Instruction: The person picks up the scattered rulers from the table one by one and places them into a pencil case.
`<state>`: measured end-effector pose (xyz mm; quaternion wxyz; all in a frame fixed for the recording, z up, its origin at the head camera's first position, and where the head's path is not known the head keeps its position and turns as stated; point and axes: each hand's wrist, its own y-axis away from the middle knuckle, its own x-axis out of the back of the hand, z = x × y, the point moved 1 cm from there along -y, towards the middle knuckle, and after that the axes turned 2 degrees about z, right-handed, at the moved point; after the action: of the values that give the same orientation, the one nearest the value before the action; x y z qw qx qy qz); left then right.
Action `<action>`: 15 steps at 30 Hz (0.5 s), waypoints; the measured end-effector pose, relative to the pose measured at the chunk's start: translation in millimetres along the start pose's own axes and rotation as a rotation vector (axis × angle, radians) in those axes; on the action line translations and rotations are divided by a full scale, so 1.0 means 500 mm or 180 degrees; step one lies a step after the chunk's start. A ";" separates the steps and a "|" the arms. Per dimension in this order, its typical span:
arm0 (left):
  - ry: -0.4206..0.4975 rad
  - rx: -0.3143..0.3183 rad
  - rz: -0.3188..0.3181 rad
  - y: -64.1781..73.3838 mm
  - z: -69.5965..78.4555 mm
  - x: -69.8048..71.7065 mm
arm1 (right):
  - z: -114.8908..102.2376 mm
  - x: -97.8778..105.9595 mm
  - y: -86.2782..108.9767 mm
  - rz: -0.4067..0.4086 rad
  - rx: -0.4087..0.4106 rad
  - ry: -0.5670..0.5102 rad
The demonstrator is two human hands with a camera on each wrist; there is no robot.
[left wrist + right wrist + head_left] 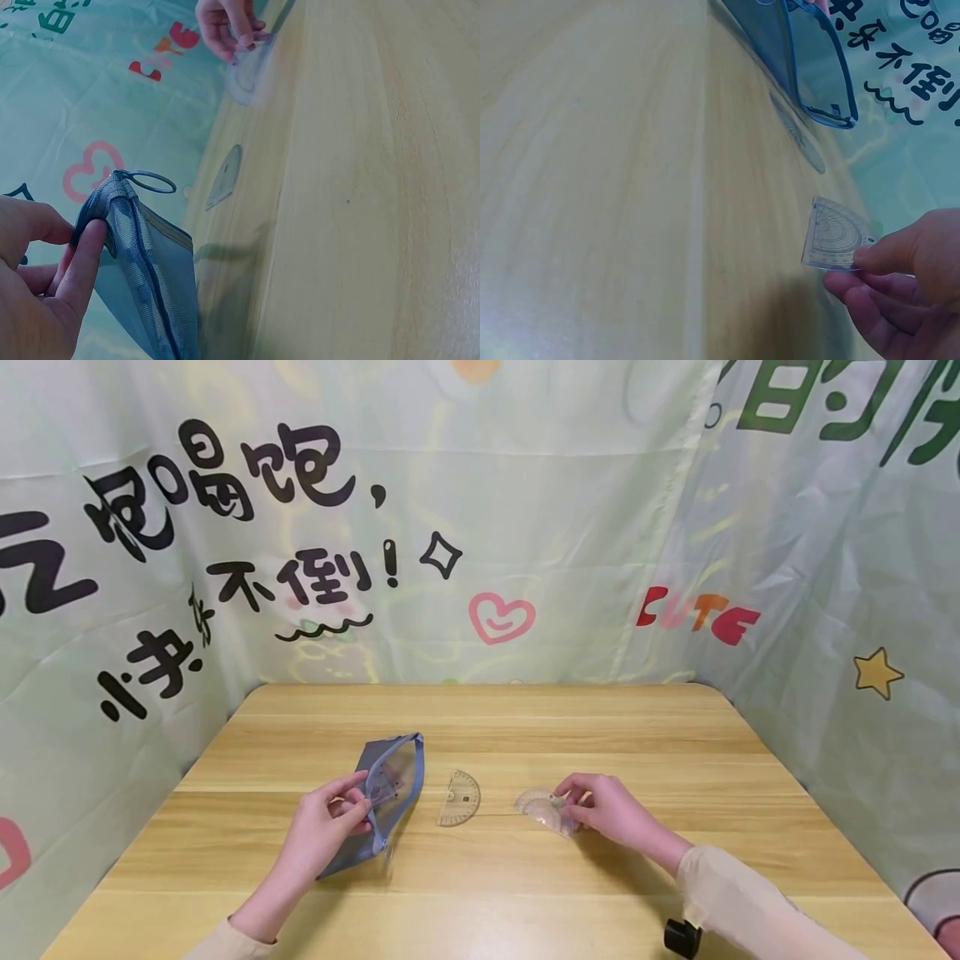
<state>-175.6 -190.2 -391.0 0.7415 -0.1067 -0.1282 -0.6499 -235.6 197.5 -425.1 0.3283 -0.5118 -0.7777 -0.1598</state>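
Observation:
My left hand (327, 824) pinches the edge of a blue zip pouch (415, 785), whose mouth gapes toward the right. Through its see-through side a clear piece with markings (384, 783) shows inside. In the left wrist view the pouch (154, 277) stands tilted, with a zip pull ring (152, 181) at its top corner. A clear protractor (543, 809) is pinched between the thumb and fingers of my right hand (611, 810); its printed arcs show in the right wrist view. Between the hands, a second clear half-round protractor (459, 798) lies on the table.
The wooden table (480, 910) has cloth walls (570, 527) with printed words and shapes behind it and at both sides. A small black object (682, 937) sits by the right sleeve (742, 893), near the front edge.

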 end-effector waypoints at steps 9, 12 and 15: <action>0.0029 -0.0014 0.0002 -0.001 0.001 0.002 | -0.006 0.010 -0.006 -0.0166 -0.0090 -0.0097; 0.0042 -0.0011 0.0002 -0.001 0.000 0.002 | -0.006 0.010 -0.006 -0.0228 -0.0123 -0.0120; 0.0045 -0.0005 0.0002 0.000 0.000 0.001 | -0.006 0.009 -0.007 -0.0269 -0.0171 -0.0165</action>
<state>-175.6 -190.9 -390.9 0.7426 -0.1027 -0.1224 -0.6504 -238.7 197.4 -419.9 0.2871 -0.4911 -0.8023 -0.1811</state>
